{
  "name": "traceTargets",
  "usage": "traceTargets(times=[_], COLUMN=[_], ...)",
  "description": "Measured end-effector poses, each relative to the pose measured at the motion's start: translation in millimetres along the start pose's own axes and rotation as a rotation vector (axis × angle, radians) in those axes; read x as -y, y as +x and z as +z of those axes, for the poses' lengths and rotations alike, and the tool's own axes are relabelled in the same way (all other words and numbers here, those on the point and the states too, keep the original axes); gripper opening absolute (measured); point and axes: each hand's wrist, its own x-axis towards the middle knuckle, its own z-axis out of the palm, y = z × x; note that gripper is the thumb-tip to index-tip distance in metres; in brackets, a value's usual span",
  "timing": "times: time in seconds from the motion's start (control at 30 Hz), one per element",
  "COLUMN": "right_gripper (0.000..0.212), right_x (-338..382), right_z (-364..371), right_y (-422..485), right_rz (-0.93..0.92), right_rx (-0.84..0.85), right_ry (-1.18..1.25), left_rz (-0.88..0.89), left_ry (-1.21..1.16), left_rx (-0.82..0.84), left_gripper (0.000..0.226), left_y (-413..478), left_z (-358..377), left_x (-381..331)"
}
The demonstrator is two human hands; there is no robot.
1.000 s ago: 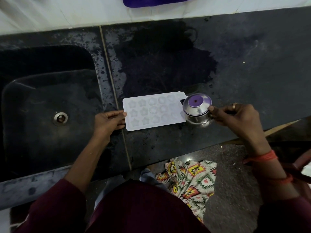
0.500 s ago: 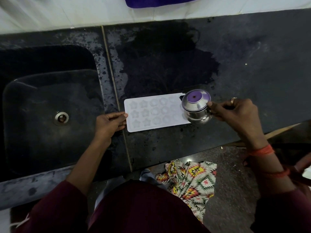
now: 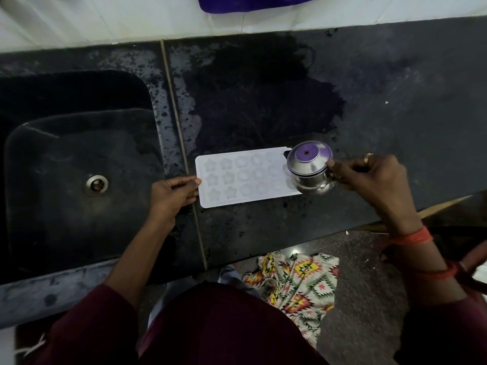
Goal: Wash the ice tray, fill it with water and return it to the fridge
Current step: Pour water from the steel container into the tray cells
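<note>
A white ice tray with star and round moulds lies flat on the dark stone counter, just right of the sink. My left hand holds the tray's left edge with its fingertips. My right hand grips a small steel jug by its side. The jug is tilted over the tray's right end, and its inside reflects purple.
A black sink with a metal drain lies to the left. The counter is wet around the tray. A purple object hangs at the top by the white tiled wall. A patterned cloth lies on the floor below the counter edge.
The jug in my right hand has shifted slightly up and toward the tray's far right corner. My left hand and the tray have stayed put.
</note>
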Motion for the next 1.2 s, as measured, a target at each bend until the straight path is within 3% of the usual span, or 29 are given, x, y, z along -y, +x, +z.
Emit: traceTargets(times=[0.6,1.0,1.2], right_gripper=[0.031,0.036,0.034], right_x=[-3.4,-3.5,2.4], right_z=[1.7,5.8,9.9], right_y=[0.4,-5.0,-5.0], right_rz=[-0.016,0.065,0.016], right_rx=[-0.005,0.032,0.036], right_ry=[-0.018,0.258,0.157], left_rz=[-0.007,-0.019,-0.016], left_ry=[0.000,-0.001,-0.005], left_rx=[-0.013,-0.021,-0.016], left_gripper=[0.005,0.008,0.005], left_y=[-0.1,0.6,-1.2], left_z=[2.3,2.5,1.4], left_x=[-0.3,-0.1,-0.6])
